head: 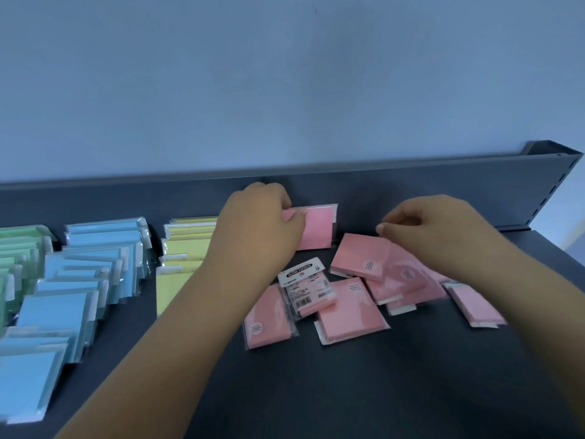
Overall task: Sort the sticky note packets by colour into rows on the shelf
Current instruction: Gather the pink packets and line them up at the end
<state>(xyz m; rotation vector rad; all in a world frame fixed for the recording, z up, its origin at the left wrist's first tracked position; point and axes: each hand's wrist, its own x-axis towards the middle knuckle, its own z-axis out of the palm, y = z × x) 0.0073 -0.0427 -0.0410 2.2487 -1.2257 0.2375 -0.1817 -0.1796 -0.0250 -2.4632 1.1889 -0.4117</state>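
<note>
My left hand [253, 226] grips the left edge of a pink packet [318, 228] standing against the shelf's back wall. My right hand [433, 229] hovers with curled fingers just above a loose pile of pink packets [380, 267], and I cannot tell whether it touches one. More pink packets [348, 312] lie scattered flat below, one showing its white label [305, 283]. A yellow row [183, 248], a blue row [79, 280] and a green row [15, 248] stand to the left.
The dark shelf surface [348, 391] is bare toward me. A raised back wall [411, 188] runs behind the packets, and the shelf's right end [550, 191] has a slotted upright. A pale wall rises above.
</note>
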